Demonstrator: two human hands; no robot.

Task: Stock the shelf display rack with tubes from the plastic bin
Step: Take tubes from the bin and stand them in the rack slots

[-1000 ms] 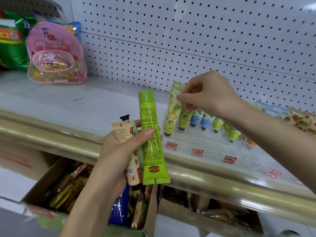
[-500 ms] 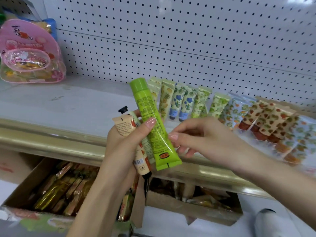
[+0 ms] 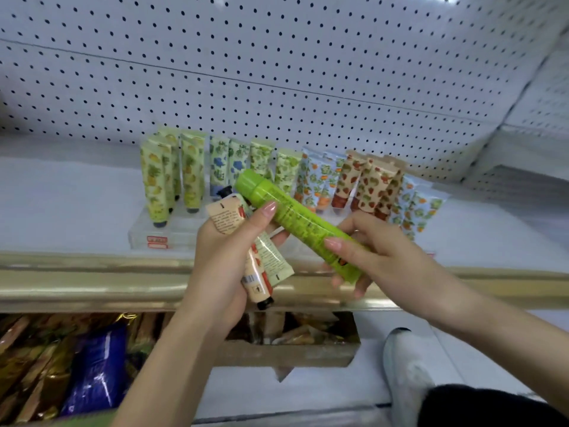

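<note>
Green tube (image 3: 295,221) is clutched in the right hand (image 3: 385,257) grip; small tubes (image 3: 261,272) pinched just left of it by the left hand (image 3: 221,260) could be knocked loose if it's yanked.

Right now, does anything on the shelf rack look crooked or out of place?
Yes. Toward the right of the display rack, the strawberry tubes lean and overlap one another, while the yellow tubes at the left stand straight; the wide lens may exaggerate it. The green tube, held by left hand and right hand, matches no row.
</note>
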